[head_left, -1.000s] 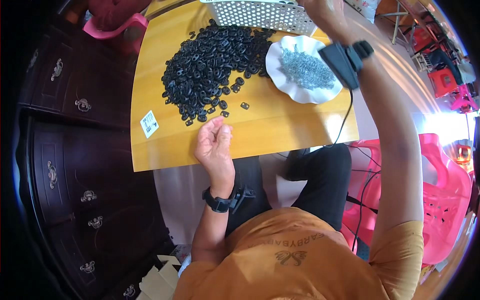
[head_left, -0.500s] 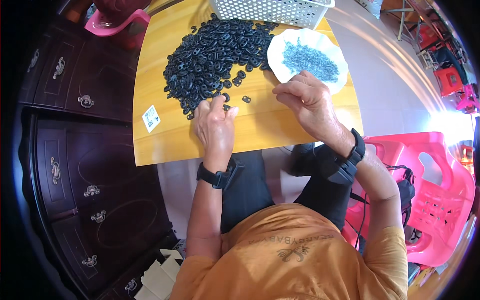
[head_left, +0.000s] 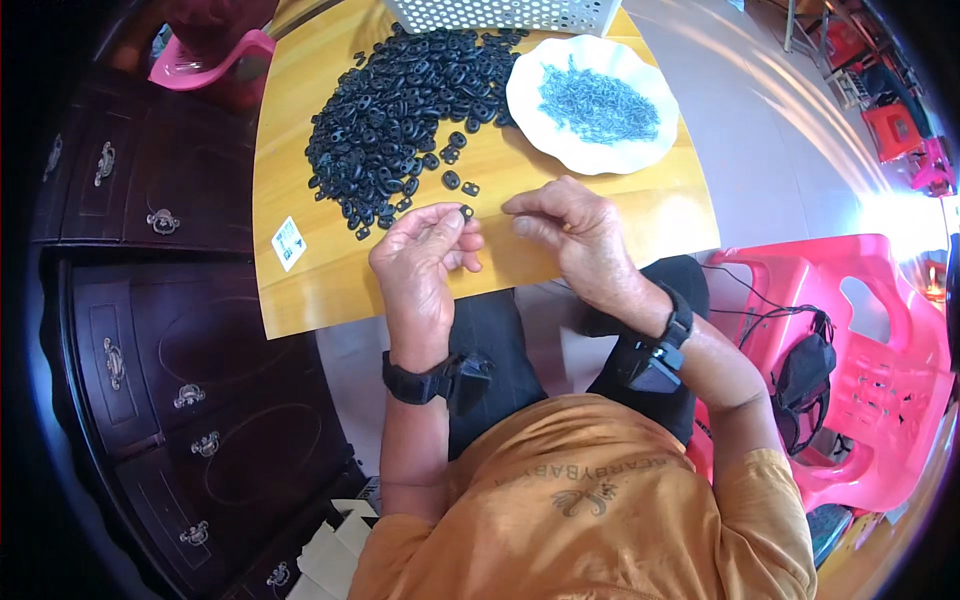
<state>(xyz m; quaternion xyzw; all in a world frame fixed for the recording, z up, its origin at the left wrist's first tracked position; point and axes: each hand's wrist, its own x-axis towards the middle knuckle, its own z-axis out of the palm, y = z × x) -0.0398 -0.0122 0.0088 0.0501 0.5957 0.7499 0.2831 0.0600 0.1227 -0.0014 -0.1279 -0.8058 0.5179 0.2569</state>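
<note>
Between thumb and forefinger, my left hand (head_left: 418,262) pinches a small black oval piece with holes (head_left: 466,212) over the near part of the table. My right hand (head_left: 585,245) is close by on the right, thumb and fingertips drawn together; what they hold, if anything, is too small to make out. A wide heap of similar black pieces (head_left: 400,110) covers the far left of the table, with a few loose ones (head_left: 451,180) just beyond my left fingers. At the far right, a white scalloped plate (head_left: 527,118) bears many thin silvery metal bits (head_left: 600,105).
The yellow wooden table (head_left: 330,290) carries a white perforated basket (head_left: 510,14) at its far edge and a printed sticker (head_left: 288,244) at left. Dark drawers (head_left: 190,330) line the left side. A pink plastic chair (head_left: 880,390) with black cords stands at right.
My left hand has come away from the heap's near edge with a black piece. My right hand has moved from the plate toward it, nearer to me. The view has shifted slightly.
</note>
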